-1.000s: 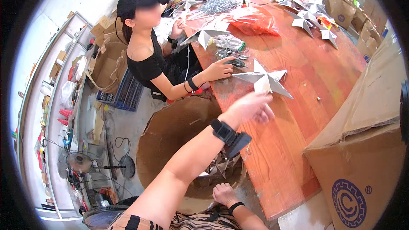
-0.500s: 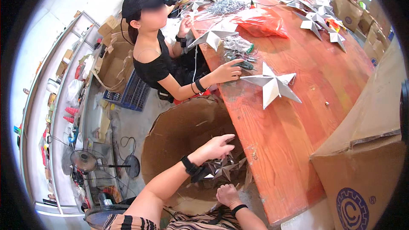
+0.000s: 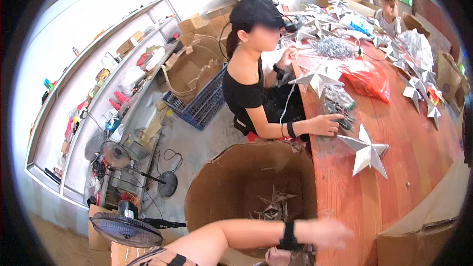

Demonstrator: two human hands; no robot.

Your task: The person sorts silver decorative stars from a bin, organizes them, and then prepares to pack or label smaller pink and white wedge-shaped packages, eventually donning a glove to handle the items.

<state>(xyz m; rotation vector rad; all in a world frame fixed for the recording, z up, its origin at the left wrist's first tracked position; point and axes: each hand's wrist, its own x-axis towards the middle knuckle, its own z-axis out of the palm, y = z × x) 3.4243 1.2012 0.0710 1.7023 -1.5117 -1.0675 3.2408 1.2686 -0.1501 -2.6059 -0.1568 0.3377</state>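
My left hand (image 3: 325,234) is over the near left part of the orange-red wooden table (image 3: 340,197), smeared by motion. Its fingers look stretched out and nothing shows in them. Low in the picture, my right hand (image 3: 277,256) is curled closed beside the carton, partly cut off by the lower edge, with nothing visible in it. Beyond my left forearm stands a large rounded cardboard carton (image 3: 221,182), with several grey star ornaments (image 3: 273,206) at its bottom. On the table, a silver five-pointed star (image 3: 367,151) lies ahead of my left hand.
Across the carton sits a person in black (image 3: 246,83), one hand on dark green items (image 3: 345,119). A red plastic bag (image 3: 367,79) and many stars cover the far table. Fans (image 3: 127,229), a blue crate (image 3: 197,108) and shelves stand left; cardboard (image 3: 419,236) is at right.
My left hand has swung from above the carton rightward over the table. The view has turned left, so the scene sits further right, and my right hand is lower and less visible.
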